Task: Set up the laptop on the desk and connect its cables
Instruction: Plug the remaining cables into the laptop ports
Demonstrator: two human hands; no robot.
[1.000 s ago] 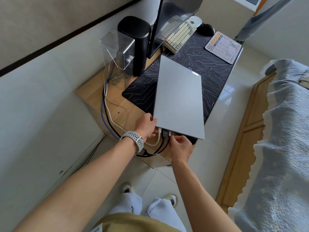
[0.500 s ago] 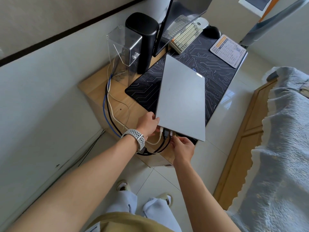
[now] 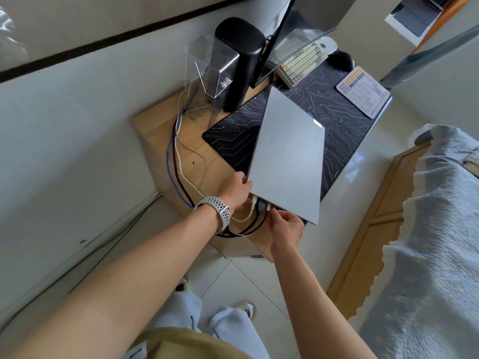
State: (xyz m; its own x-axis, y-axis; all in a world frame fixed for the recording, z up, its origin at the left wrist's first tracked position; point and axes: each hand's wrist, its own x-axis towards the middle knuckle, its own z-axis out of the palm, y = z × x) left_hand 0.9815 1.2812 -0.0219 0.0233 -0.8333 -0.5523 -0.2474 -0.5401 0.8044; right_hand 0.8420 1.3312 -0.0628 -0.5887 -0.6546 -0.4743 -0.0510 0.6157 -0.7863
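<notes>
A closed silver laptop (image 3: pixel 287 154) lies on the black circuit-pattern desk mat (image 3: pixel 233 133) of the wooden desk (image 3: pixel 155 125). My left hand (image 3: pixel 234 189), with a watch on its wrist, grips the laptop's near left corner. Three plugs stick out of the near edge: a white one (image 3: pixel 254 200), a black one (image 3: pixel 261 206) and a small white one (image 3: pixel 268 207). My right hand (image 3: pixel 286 224) pinches the small white plug at the port. Black, white and blue cables (image 3: pixel 176 161) loop from the plugs along the desk's left side.
At the back stand a black cylinder (image 3: pixel 239 63), a clear acrylic box (image 3: pixel 207 68), a monitor (image 3: pixel 298 27), a keyboard (image 3: pixel 300 62), a mouse (image 3: pixel 340 60) and a printed card (image 3: pixel 363 92). A wall runs on the left. A bed with a blue quilt (image 3: pixel 427 242) is on the right.
The view has shifted slightly. Both hands stay at the laptop's near edge; my right fingers have edged closer to the small white plug.
</notes>
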